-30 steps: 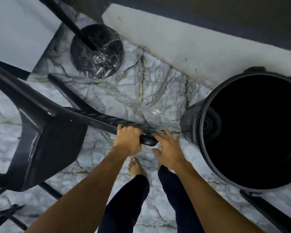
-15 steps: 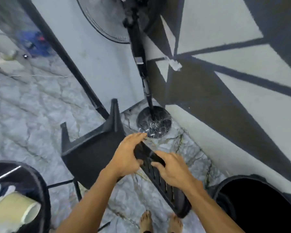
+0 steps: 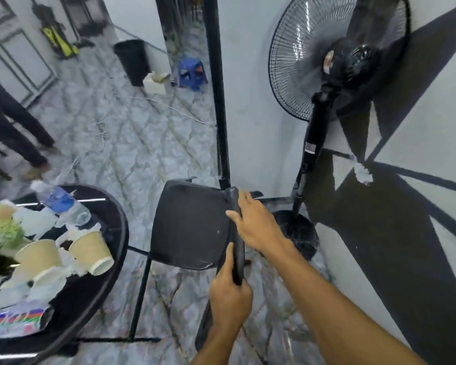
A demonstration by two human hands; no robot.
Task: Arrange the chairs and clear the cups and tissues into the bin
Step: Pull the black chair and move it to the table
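Observation:
A black plastic chair (image 3: 190, 227) stands upright on the marble floor in the middle of the view, seat facing left toward the table. My left hand (image 3: 231, 299) grips the lower part of the chair's backrest edge. My right hand (image 3: 256, 222) holds the same edge higher up, near its top. On the round black table (image 3: 111, 259) at the left lie several tan paper cups (image 3: 91, 250), crumpled white tissues (image 3: 34, 225) and a plastic water bottle (image 3: 61, 204). A black bin (image 3: 132, 60) stands far back by the wall.
A black standing fan (image 3: 327, 61) stands against the wall right of the chair, its round base (image 3: 298, 233) just behind my right hand. A black pole (image 3: 219, 101) rises behind the chair. A person's legs (image 3: 13, 127) are at the far left. A blue stool (image 3: 191, 73) sits far back.
The chair has gone from tipped on its side to standing upright. My view has lifted from the floor toward the room, and the large bin at my right has left the view.

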